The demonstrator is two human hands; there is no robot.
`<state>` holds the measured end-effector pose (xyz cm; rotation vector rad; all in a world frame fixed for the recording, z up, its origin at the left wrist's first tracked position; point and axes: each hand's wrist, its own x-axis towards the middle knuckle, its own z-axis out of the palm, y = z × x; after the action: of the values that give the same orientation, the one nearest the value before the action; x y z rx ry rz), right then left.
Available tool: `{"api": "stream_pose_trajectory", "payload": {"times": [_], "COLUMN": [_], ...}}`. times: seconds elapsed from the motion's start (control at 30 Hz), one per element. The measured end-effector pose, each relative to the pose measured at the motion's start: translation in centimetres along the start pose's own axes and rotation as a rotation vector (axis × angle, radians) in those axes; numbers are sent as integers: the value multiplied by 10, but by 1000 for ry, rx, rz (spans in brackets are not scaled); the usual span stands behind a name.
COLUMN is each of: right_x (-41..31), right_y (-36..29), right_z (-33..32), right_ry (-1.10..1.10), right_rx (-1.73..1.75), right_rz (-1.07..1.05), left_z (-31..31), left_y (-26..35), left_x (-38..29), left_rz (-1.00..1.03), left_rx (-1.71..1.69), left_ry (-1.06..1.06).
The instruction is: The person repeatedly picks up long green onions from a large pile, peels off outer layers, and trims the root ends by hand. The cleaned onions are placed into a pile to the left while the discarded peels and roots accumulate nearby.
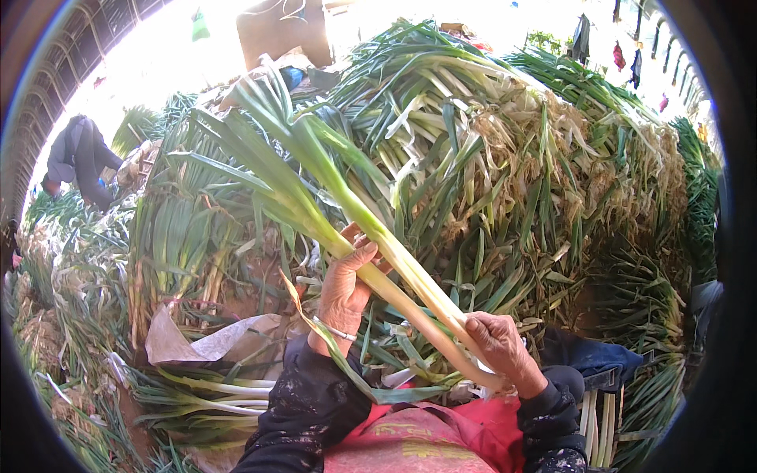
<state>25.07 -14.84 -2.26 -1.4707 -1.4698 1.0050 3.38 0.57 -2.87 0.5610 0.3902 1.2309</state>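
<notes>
Two long leek-like green onions (414, 266) slant across the view, leafy tops to the upper left and pale ends toward my lap. My left hand (346, 287) is closed around their middle, its thumb over the lower stalk (414, 313) and fingertips showing between the two. Near the root end, my right hand (502, 349) grips the pale part of the upper stalk; its far fingers are hidden. A loose, partly yellowed leaf (343, 358) lies over my left forearm and reaches the red apron (408, 443) on my lap.
A high heap of green onions (437, 124) with dry roots rises ahead. Several pale-stemmed stalks (236, 393) lie at lower left beside a whitish sheet (207, 343). Dark blue cloth (597, 355) hangs at right. Another person (83, 156) bends over at far left.
</notes>
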Motion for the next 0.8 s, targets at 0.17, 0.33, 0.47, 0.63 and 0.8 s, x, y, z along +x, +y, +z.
{"api": "stream_pose_trajectory", "payload": {"times": [0.17,0.33,0.47,0.63,0.8], "right_x": [-1,-1,-1,-6,-8], "right_y": [9,-7,-7,-8,-1], "right_z": [-7,-4,-1,-2,-7], "right_ry": [-141,-36,135,129,136], "right_rx": [133,-166,-544,-821,-695], "right_rz": [103,-112,-403,-477,-466], "left_z": [-5,-15,-13,-9,-16], "left_y": [-6,-4,-6,-8,-11], "left_x": [-1,0,6,6,9], "left_rz": [-11,-109,-149,-150,-158], "left_rx": [23,-37,-39,-16,-17], "left_ry": [-3,40,80,337,371]}}
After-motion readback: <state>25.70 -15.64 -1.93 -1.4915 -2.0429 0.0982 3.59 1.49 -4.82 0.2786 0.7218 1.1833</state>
